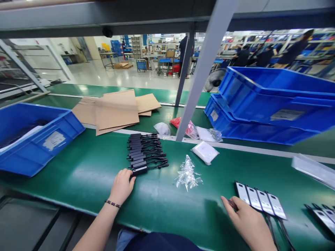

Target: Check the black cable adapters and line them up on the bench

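Observation:
My left hand [122,187], with a beaded bracelet at the wrist, pinches the left end of the nearest small black box with cables [140,170]. That box lies at the front of a row of similar black boxes [136,150], their short cables pointing right. My right hand [247,218] is held over the green work surface with its fingers curled. Something small and dark shows between thumb and fingers, too hidden to name. Just beyond it lie several flat devices with silvery faces [258,198] and black cables. Between the hands is a pile of clear plastic pieces [187,176].
Blue bins stand at left [39,139] and, stacked, at right [277,101]. Cardboard sheets [117,108] lie behind the row. White packets [205,152] and a red bag [176,122] lie near a metal post [199,73]. More silvery devices [323,214] sit at far right.

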Demonstrator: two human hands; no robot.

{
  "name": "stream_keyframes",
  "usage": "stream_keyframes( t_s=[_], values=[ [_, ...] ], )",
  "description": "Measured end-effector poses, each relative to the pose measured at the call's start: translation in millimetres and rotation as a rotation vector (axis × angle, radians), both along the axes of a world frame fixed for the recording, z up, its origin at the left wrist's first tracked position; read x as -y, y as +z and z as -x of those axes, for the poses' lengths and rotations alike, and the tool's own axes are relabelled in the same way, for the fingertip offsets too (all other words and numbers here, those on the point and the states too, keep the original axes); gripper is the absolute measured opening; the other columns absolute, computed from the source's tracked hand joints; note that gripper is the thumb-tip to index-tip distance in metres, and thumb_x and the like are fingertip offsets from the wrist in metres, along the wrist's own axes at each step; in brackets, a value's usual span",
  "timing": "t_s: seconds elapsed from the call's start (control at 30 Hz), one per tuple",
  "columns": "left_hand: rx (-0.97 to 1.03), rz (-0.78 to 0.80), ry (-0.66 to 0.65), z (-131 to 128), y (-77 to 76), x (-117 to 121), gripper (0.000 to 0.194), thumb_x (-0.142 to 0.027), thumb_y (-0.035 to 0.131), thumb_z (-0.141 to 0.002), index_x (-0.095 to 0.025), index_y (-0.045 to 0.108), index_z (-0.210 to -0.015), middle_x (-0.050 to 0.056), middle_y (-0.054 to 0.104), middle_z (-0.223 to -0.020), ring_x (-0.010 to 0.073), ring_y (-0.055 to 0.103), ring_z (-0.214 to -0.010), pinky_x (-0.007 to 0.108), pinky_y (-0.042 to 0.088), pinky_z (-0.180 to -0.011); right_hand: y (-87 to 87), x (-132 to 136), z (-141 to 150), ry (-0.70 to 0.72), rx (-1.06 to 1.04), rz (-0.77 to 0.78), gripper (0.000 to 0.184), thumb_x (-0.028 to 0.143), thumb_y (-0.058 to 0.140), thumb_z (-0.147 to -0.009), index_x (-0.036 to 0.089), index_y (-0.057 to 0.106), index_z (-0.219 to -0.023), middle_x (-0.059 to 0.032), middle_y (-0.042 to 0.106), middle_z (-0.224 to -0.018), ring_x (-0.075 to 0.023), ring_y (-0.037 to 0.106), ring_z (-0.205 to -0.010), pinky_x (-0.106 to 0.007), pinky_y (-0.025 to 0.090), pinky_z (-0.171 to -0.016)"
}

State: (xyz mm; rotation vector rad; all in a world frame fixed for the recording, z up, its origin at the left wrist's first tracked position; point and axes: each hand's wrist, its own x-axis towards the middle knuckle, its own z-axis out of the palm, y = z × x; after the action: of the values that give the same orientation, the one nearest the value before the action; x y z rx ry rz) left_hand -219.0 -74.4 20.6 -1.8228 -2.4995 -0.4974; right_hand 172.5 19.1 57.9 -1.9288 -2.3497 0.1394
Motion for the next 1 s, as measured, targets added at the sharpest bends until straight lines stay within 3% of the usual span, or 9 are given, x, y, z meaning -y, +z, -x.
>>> stream_keyframes(
  t_s=[0.27, 0.4, 0.5, 0.6, 0.7, 0.8, 0.87, 0.93, 1.0],
  values=[
    [0.044, 0.037, -0.036, 0.4, -1.6, 6.2, 0.017, -0.025, 0.040, -0.079, -0.018, 0.054, -0.086, 0.006, 0.051, -0.087, 0.0183, 0.047, -0.086, 0.031, 0.038, -0.077, 0.1, -4.7, 45.8, 0.212, -0.130, -0.060, 0.038, 0.052, 0.033, -0.079, 0.022, 0.034, -0.056, 0.0047, 0.042, -0.050, -0.0095, 0.041, -0.043, -0.020, 0.032, -0.044],
    [0.115, 0.058, -0.054, -1.7, -1.9, 6.9, 0.043, -0.039, 0.050, -0.072, -0.017, 0.046, -0.109, 0.008, 0.049, -0.098, 0.0216, 0.044, -0.096, 0.034, 0.037, -0.082, -1.2, -3.7, 60.4, 0.308, -0.147, -0.053, 0.036, 0.049, 0.034, -0.080, 0.022, 0.033, -0.057, 0.0052, 0.042, -0.051, -0.0093, 0.040, -0.043, -0.020, 0.032, -0.044],
    [0.169, 0.087, -0.045, -7.5, -3.1, 3.6, 0.054, -0.045, 0.055, -0.066, -0.020, 0.045, -0.113, 0.007, 0.048, -0.096, 0.0221, 0.046, -0.094, 0.034, 0.038, -0.080, -3.2, -0.9, 65.4, 0.356, -0.145, -0.047, 0.035, 0.047, 0.034, -0.080, 0.021, 0.030, -0.057, 0.0053, 0.042, -0.051, -0.0091, 0.040, -0.043, -0.020, 0.032, -0.042],
    [0.210, 0.058, -0.034, -15.6, 0.4, -0.6, 0.039, -0.037, 0.055, -0.068, -0.020, 0.051, -0.103, 0.006, 0.049, -0.091, 0.0203, 0.049, -0.088, 0.034, 0.040, -0.077, -6.3, 2.3, 66.0, 0.387, -0.151, -0.046, 0.035, 0.046, 0.035, -0.080, 0.021, 0.030, -0.057, 0.0054, 0.041, -0.050, -0.0089, 0.039, -0.041, -0.020, 0.031, -0.040],
    [0.304, -0.048, -0.122, -23.0, 15.8, -0.2, 0.026, -0.027, 0.054, -0.069, -0.019, 0.053, -0.094, 0.007, 0.051, -0.094, 0.0195, 0.048, -0.091, 0.034, 0.040, -0.080, -7.3, 5.5, 67.3, 0.449, -0.197, -0.057, 0.033, 0.044, 0.037, -0.081, 0.021, 0.032, -0.056, 0.0050, 0.042, -0.051, -0.0087, 0.041, -0.042, -0.020, 0.032, -0.041],
    [0.511, -0.188, -0.282, -31.0, 44.4, 5.2, 0.033, -0.021, 0.054, -0.068, -0.020, 0.050, -0.101, 0.007, 0.052, -0.105, 0.0193, 0.046, -0.101, 0.034, 0.035, -0.089, -2.2, 10.9, 76.6, 0.533, -0.305, -0.033, 0.025, 0.037, 0.038, -0.082, 0.021, 0.044, -0.064, 0.0032, 0.047, -0.057, -0.0085, 0.046, -0.047, -0.020, 0.036, -0.045],
    [0.740, -0.233, -0.378, -39.9, 65.9, 6.9, 0.038, -0.020, 0.055, -0.068, -0.020, 0.047, -0.105, 0.008, 0.053, -0.107, 0.0192, 0.048, -0.100, 0.035, 0.036, -0.089, 4.2, 16.6, 88.4, 0.611, -0.399, -0.009, 0.018, 0.032, 0.037, -0.083, 0.021, 0.051, -0.081, 0.0015, 0.050, -0.064, -0.0088, 0.049, -0.051, -0.020, 0.037, -0.047],
    [1.070, -0.243, -0.462, -53.5, 82.7, 2.7, 0.036, -0.022, 0.056, -0.069, -0.018, 0.045, -0.104, 0.010, 0.056, -0.104, 0.0197, 0.053, -0.094, 0.035, 0.040, -0.084, 11.7, 22.9, 101.6, 0.691, -0.486, 0.020, 0.019, 0.029, 0.038, -0.083, 0.021, 0.051, -0.096, 0.0007, 0.051, -0.066, -0.0092, 0.050, -0.053, -0.020, 0.039, -0.049],
    [1.473, -0.237, -0.482, -71.0, 89.2, -8.9, 0.031, -0.028, 0.052, -0.073, -0.016, 0.043, -0.101, 0.011, 0.057, -0.098, 0.0204, 0.057, -0.087, 0.036, 0.044, -0.077, 19.1, 27.9, 112.0, 0.720, -0.548, 0.051, 0.021, 0.029, 0.041, -0.082, 0.020, 0.050, -0.099, 0.0013, 0.051, -0.064, -0.0096, 0.050, -0.054, -0.020, 0.040, -0.051]
  ],
)
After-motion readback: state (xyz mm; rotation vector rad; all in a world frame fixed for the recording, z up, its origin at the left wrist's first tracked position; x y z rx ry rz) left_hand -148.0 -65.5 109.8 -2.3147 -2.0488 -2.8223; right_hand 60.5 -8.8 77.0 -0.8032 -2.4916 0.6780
